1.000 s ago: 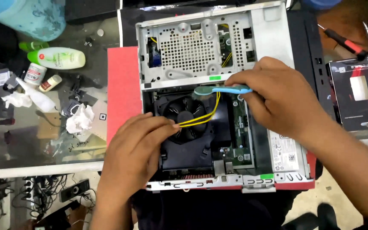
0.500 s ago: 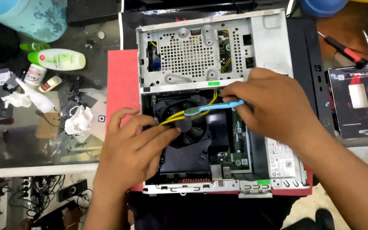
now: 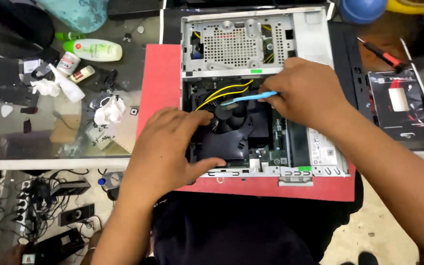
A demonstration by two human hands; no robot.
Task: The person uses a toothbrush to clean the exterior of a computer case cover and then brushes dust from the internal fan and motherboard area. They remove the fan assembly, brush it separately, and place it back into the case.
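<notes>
Our right hand fingers pinched on blue brush, bristle end angled over black cooler fan beside yellow cables. Our left hand fingers spread, pressing fan shroud, steadying open computer case on red mat.

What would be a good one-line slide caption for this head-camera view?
Left hand steadies the black cooler fan inside an open desktop computer case while the right hand works a light-blue brush over it.
</notes>
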